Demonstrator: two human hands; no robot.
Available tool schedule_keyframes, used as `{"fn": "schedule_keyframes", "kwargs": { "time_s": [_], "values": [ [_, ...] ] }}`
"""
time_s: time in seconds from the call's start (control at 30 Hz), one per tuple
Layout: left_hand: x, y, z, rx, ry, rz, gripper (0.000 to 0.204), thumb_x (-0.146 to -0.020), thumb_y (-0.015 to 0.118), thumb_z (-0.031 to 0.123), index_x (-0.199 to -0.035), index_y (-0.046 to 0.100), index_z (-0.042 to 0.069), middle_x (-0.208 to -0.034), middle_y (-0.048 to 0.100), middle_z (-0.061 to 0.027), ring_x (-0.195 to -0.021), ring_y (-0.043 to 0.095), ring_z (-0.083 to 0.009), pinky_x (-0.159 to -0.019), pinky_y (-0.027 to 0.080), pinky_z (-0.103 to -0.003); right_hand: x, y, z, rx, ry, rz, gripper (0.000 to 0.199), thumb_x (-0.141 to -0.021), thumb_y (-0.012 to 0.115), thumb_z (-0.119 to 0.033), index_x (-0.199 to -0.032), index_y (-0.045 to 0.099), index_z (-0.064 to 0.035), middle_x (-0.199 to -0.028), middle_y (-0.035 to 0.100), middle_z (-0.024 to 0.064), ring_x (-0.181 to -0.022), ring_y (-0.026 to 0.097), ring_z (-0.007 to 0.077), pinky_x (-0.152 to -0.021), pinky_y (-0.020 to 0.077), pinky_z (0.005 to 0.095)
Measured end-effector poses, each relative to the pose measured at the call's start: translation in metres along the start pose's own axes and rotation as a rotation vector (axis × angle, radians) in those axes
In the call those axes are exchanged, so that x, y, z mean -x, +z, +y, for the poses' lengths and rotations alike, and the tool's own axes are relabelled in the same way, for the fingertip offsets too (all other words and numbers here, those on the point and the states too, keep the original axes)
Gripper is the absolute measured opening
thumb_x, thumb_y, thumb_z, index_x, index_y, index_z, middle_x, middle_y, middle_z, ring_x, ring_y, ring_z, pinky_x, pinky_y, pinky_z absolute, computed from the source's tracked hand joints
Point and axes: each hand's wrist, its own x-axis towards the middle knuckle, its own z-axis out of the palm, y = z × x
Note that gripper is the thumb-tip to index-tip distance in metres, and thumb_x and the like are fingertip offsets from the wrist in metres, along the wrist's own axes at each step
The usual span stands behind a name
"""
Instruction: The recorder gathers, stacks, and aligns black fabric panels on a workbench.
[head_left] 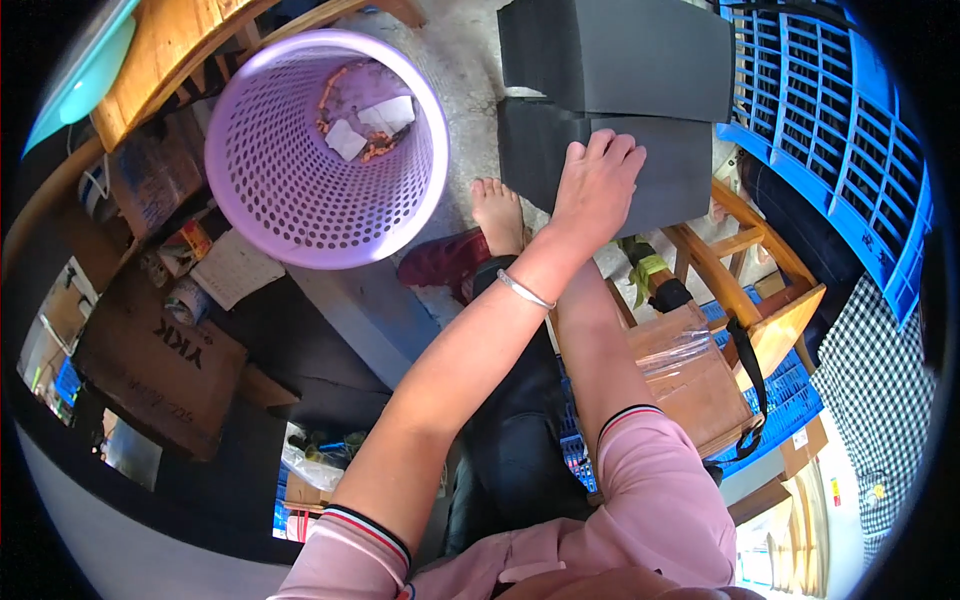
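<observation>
Both hands meet on the lower dark grey foam block [640, 170]: the left hand [595, 185] lies flat on top, hiding the right hand, whose grip I cannot tell. That block sits under another grey block [620, 55], right of the purple perforated basket [290, 200].

There were two dark grey foam blocks [610, 150], one purple perforated basket [270, 190], one blue plastic crate [840, 130] and one wooden stool [770, 290].

A flat brown cardboard box with black print [160, 365] lies at eight o'clock. A brown cardboard carton under clear plastic wrap [690, 375] sits at four o'clock.
</observation>
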Motion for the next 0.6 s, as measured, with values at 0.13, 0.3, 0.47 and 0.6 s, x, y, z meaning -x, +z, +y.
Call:
{"fn": "schedule_keyframes", "kwargs": {
  "time_s": [0.13,0.3,0.47,0.6],
  "values": [
    [0.007,-0.008,0.027,0.014,-0.017,-0.060,0.043,-0.080,0.076,0.013,-0.122,0.066,0.006,-0.123,0.060,-0.0065,-0.123,0.050,-0.0277,-0.090,0.041,-0.041,0.009,-0.011,-0.006,-0.055,0.327,0.196,0.054,-0.108,0.046,-0.049,-0.137,0.059,-0.0048,-0.126,0.066,0.0153,-0.111,0.067,0.0265,-0.096,0.0526,0.0346],
    [0.008,-0.059,0.068,-0.120,-0.078,-0.305,0.045,-0.082,0.077,0.017,-0.125,0.065,0.008,-0.127,0.059,-0.0061,-0.126,0.049,-0.0274,-0.093,0.041,-0.042,-0.008,-0.152,-0.009,-0.176,0.407,0.271,0.055,-0.108,0.046,-0.049,-0.138,0.059,-0.0047,-0.126,0.066,0.0148,-0.111,0.066,0.0260,-0.096,0.0526,0.0344],
    [0.025,-0.128,0.138,-0.155,-0.004,-0.274,0.040,-0.084,0.076,0.017,-0.122,0.067,0.009,-0.125,0.060,-0.0049,-0.125,0.051,-0.0267,-0.092,0.041,-0.042,-0.011,-0.300,0.027,-0.288,0.507,0.423,0.056,-0.108,0.045,-0.050,-0.138,0.059,-0.0045,-0.127,0.066,0.0142,-0.111,0.066,0.0254,-0.095,0.0525,0.0341],
    [0.039,-0.198,0.209,-0.169,-0.026,-0.177,0.038,-0.084,0.076,0.015,-0.120,0.070,0.009,-0.123,0.061,-0.0038,-0.122,0.053,-0.0265,-0.091,0.042,-0.040,-0.001,-0.414,0.038,-0.430,0.545,0.560,0.057,-0.108,0.045,-0.051,-0.139,0.059,-0.0044,-0.127,0.066,0.0137,-0.111,0.066,0.0250,-0.095,0.0525,0.0339]
  ]
}}
